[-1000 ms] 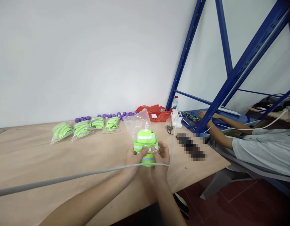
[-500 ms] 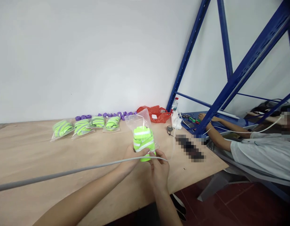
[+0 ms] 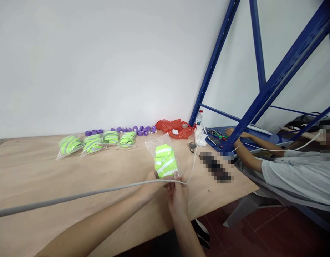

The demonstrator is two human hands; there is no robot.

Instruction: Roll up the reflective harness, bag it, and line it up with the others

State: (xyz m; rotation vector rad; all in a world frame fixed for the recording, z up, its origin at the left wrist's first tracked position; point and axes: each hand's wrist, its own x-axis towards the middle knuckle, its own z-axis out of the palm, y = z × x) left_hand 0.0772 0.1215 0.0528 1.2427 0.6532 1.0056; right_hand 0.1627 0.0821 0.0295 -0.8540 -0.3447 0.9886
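Note:
A clear plastic bag (image 3: 151, 145) holds a folded neon-green cloth with pale reflective stripes (image 3: 165, 162). My left hand (image 3: 154, 187) grips the bag's near left edge, fingers closed and partly hidden under it. At the near right corner, my right hand (image 3: 179, 197) pinches the clear plastic, its fingers curled beneath. The bag is tilted, its far end pointing away from me. A grey-white cable (image 3: 100, 191) passes in front of both hands. Several similar bagged green cloths (image 3: 94, 143) lie to the left on the table.
Purple rolled straps (image 3: 94, 132) line the wall, beside a red plastic bag (image 3: 167, 125). To the right are a power strip (image 3: 200, 137), a bottle (image 3: 199, 117) and a blurred dark object (image 3: 215, 167). Blue rack posts (image 3: 274, 78) separate off a seated co-worker (image 3: 295, 171). The wooden table (image 3: 41, 175) ends at right.
The bag has tipped flatter, its upper end dropping. My fingers have shifted from the front of the green cloth to the bag's near edge and underside.

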